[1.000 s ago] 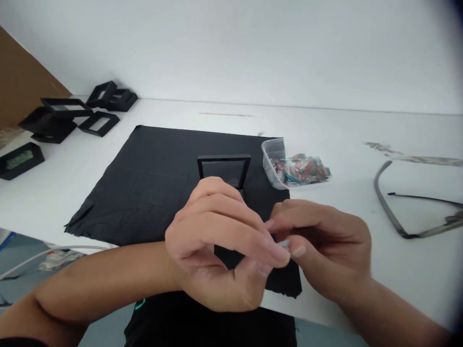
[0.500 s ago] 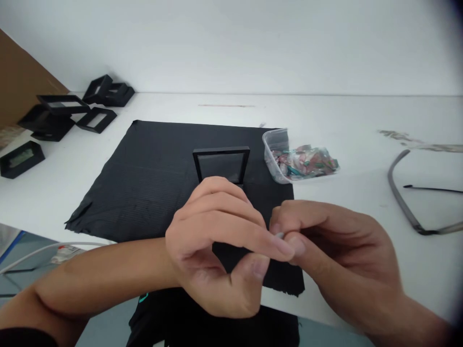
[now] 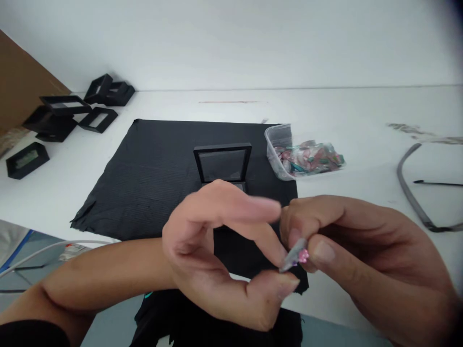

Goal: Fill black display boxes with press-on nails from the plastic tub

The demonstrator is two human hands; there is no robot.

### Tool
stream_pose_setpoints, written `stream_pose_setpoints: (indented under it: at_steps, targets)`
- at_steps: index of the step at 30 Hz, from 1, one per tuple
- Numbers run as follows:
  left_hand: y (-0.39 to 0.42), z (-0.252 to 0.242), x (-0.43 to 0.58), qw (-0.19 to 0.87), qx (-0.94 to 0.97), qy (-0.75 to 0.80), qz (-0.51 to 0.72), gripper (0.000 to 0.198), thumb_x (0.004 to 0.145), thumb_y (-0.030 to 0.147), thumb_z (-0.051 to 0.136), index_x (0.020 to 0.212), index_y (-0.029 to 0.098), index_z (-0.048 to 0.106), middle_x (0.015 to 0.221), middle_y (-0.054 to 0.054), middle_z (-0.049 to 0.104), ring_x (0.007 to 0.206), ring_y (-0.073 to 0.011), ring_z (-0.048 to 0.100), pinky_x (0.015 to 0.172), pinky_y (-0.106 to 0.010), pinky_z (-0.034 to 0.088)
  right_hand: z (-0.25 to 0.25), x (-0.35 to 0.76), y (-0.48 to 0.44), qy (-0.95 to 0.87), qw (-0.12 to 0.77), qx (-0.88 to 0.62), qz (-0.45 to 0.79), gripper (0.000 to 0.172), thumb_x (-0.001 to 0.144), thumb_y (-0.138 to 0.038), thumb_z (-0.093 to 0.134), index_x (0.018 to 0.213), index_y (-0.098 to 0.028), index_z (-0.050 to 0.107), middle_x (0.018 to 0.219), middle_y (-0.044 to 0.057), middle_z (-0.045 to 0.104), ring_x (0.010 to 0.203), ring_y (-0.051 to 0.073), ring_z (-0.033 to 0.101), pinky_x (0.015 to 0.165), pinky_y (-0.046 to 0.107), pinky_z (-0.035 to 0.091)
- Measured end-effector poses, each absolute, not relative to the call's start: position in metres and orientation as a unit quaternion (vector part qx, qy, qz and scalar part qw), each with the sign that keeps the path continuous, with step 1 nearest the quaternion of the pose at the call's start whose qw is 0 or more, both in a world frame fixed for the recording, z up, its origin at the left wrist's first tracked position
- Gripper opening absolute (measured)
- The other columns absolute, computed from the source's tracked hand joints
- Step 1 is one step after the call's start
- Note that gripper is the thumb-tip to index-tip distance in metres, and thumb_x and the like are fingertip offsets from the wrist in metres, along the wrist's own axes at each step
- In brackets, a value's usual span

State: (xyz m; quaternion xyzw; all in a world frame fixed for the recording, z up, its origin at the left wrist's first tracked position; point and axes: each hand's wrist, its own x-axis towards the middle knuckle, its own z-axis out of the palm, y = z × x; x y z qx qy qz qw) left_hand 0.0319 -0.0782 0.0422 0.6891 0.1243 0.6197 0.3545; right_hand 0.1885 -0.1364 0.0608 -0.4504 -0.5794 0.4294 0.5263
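My left hand (image 3: 220, 250) and my right hand (image 3: 354, 246) meet over the near edge of a black mat (image 3: 159, 168). Both pinch a small pink and grey stone (image 3: 297, 255) between fingertips and thumbs. The left forefinger sticks out above the pinch. Behind the hands an open black display box (image 3: 222, 164) stands on the mat, its lid upright. To its right lies a clear plastic tub (image 3: 278, 144) on its side, spilling several pink and green stones (image 3: 311, 159) onto the white table (image 3: 361, 120).
Several black display boxes (image 3: 65, 113) sit at the far left, one (image 3: 27, 159) holding something green. A brown board (image 3: 21, 82) leans at the left edge. A grey curved band (image 3: 415, 193) lies at the right. A white cable (image 3: 43, 248) runs below the table edge.
Both hands have come closer to the camera and lower. The small stone, barely seen before, now shows pink between the fingertips. My left forefinger has lifted and straightened.
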Motion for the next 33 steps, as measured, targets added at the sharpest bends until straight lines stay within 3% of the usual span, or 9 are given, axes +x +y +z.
stream_pose_setpoints:
  at_steps: [4,11,17,25,33]
  targets:
    - [-0.073,0.043,0.029,0.319,0.704,0.124,0.622,0.041,0.079,0.013,0.078,0.107,0.036,0.059,0.067,0.015,0.064,0.046,-0.0026,0.054,0.062,-0.027,0.053,0.059,0.189,-0.136,-0.579,0.521,-0.443,0.443,0.014,0.094,-0.033,0.065,0.082,-0.026,0.068,0.061,-0.003,0.061,0.051,0.01,0.053,0.043,0.02,0.046]
    - [-0.071,0.042,0.029,0.332,0.703,0.155,0.609,0.012,0.084,0.017,0.069,0.089,0.021,0.059,0.07,0.007,0.066,0.055,-0.0057,0.062,0.066,-0.029,0.056,0.062,0.187,-0.139,-0.651,0.53,-0.47,0.274,0.01,0.088,-0.018,0.067,0.086,-0.028,0.067,0.068,-0.003,0.068,0.055,0.009,0.06,0.047,0.021,0.048]
    - [-0.062,0.04,0.035,0.333,0.673,0.083,0.655,0.017,0.069,0.007,0.063,0.081,0.017,0.058,0.062,0.005,0.061,0.053,-0.0062,0.061,0.059,-0.027,0.052,0.062,0.182,-0.137,-0.698,0.509,-0.469,0.185,0.023,0.083,-0.01,0.069,0.095,-0.029,0.07,0.07,-0.002,0.071,0.053,0.013,0.061,0.052,0.028,0.054]
    - [-0.062,0.046,0.029,0.361,0.7,0.064,0.613,0.016,0.069,0.005,0.067,0.078,0.014,0.057,0.062,0.006,0.059,0.054,-0.0042,0.063,0.062,-0.026,0.052,0.063,0.185,-0.134,-0.727,0.503,-0.44,0.157,0.023,0.081,-0.004,0.068,0.094,-0.022,0.067,0.071,-0.003,0.071,0.056,0.009,0.062,0.052,0.02,0.052]
    - [-0.063,0.046,0.031,0.347,0.709,0.078,0.609,0.019,0.065,0.003,0.062,0.078,0.016,0.057,0.063,0.007,0.059,0.053,-0.0034,0.059,0.059,-0.024,0.052,0.057,0.189,-0.136,-0.739,0.483,-0.452,0.131,0.015,0.086,-0.011,0.065,0.092,-0.025,0.062,0.071,-0.003,0.071,0.052,0.009,0.059,0.052,0.023,0.052]
